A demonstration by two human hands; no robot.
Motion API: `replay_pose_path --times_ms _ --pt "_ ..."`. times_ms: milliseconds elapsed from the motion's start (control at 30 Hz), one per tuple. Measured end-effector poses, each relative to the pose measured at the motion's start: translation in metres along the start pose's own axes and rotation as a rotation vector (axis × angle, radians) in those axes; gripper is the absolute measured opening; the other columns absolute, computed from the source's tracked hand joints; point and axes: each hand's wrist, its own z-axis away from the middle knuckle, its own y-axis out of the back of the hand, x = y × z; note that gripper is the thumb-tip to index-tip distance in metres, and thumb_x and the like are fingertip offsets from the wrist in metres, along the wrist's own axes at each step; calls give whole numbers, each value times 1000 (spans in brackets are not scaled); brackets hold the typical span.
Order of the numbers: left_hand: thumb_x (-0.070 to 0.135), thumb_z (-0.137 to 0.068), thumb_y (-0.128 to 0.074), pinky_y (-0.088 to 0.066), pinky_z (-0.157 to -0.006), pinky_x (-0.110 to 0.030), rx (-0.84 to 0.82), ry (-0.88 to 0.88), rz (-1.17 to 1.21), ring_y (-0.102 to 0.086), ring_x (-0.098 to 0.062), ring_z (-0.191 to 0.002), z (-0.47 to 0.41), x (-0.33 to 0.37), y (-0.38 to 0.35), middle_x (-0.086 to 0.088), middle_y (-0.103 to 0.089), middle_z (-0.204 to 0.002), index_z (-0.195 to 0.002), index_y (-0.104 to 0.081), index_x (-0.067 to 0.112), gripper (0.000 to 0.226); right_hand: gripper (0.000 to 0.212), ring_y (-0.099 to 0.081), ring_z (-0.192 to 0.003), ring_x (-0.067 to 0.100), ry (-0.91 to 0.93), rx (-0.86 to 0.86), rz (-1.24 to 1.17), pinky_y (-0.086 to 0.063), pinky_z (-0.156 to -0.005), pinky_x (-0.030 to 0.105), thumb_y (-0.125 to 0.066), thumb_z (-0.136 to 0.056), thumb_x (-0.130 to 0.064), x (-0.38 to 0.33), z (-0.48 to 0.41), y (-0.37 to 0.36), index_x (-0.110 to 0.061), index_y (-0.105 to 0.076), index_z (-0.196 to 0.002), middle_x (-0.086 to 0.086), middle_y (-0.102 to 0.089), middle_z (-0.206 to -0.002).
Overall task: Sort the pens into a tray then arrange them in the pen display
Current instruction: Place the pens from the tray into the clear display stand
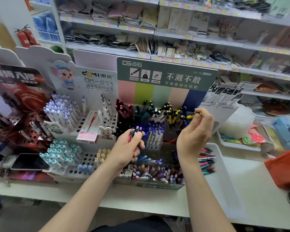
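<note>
Yellow-tipped slim pen [191,116]: pinched by fingers of my right hand [194,133], above the green-headed clear pen display [166,77].
Left hand [129,149]: I see fingers curled round several red-and-black pens [136,131].
White plastic tray [224,181]: on the tabletop [258,181] beside the display, mixed loose pens [207,160] inside.

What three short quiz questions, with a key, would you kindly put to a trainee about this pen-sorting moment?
1. True or false: the left hand is empty.
2. Which colour is the pen pinched by the right hand? A yellow, B green, C white.
3. Fill in: the loose pens right of the display lie in a white ___.
Key: 1 false, it grips a bunch of pens; 2 A; 3 tray.
</note>
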Motion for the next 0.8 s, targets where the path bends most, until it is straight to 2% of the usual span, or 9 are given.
replay_pose_path --times_ms 67,167,233,333,467,567,667,733,800 --pt "31 -114 -47 -34 -48 -25 -22 -7 12 -41 -12 -55 -2 3 -6 0 -65 -81 -122 -60 11 25 22 -54 -92 12 74 -71 26 -41 -84 17 -47 -113 -10 10 -9 -5 -1 -66 -118 9 -64 -104" --pt "30 -114 -47 -35 -49 -26 -40 -11 16 -42 -12 -55 -3 5 -13 -1 -65 -81 -122 -61 12 24 21 -63 -93 17 120 -413 54 -48 -84 27 -51 -111 -14 23 -18 -14 -12 -69 -121 3 -70 -107" --pt "30 -114 -47 -36 -49 -26 -50 -6 15 -43 -11 -55 -3 6 -16 -2 -66 -82 -123 -60 12 24 22 -66 -97 23 114 -535 150 -51 -88 38 -55 -109 -13 32 -22 -20 -16 -69 -125 3 -74 -108" --pt "33 -114 -47 -37 -48 -25 -59 -1 1 -44 -11 -56 -5 5 -18 -3 -68 -86 -122 -56 8 27 21 -63 -94 34 95 -427 278 -48 -81 46 -64 -101 -9 40 -28 -21 -17 -70 -119 6 -75 -100" --pt "34 -114 -46 -38 -48 -26 -50 -8 13 -45 -12 -56 -5 3 -18 -8 -69 -91 -114 -48 3 31 21 -58 -97 29 147 -380 242 -51 -84 46 -67 -97 -7 34 -26 -17 -18 -78 -111 3 -70 -100" --pt "33 -114 -46 -40 -49 -26 -43 -13 49 -46 -12 -57 -7 3 -16 -9 -69 -92 -109 -50 6 28 23 -62 -94 17 133 -391 73 -51 -87 30 -64 -98 -5 9 -8 -10 -14 -76 -115 0 -70 -103" --pt "34 -113 -47 -39 -49 -27 -48 -20 63 -47 -13 -59 -8 1 -11 -6 -68 -89 -109 -54 5 31 16 -70 -85 7 -78 -659 -167 -57 -78 27 -65 -102 -16 -17 23 -4 -19 -79 -109 -10 -76 -95" --pt "35 -113 -49 -38 -49 -28 -67 -34 50 -48 -15 -61 -8 -2 -6 -4 -64 -84 -111 -56 1 35 15 -73 -81 10 -255 -827 -262 -60 -77 33 -67 -104 -27 -21 45 -5 -24 -80 -109 -9 -78 -87" --pt "36 -113 -49 -40 -49 -28 -88 -36 31 -50 -17 -62 -8 -6 -2 -6 -63 -84 -111 -57 0 38 16 -74 -74 19 -410 -857 -350 -62 -75 43 -67 -105 -34 -20 59 -5 -26 -80 -107 -2 -76 -79"
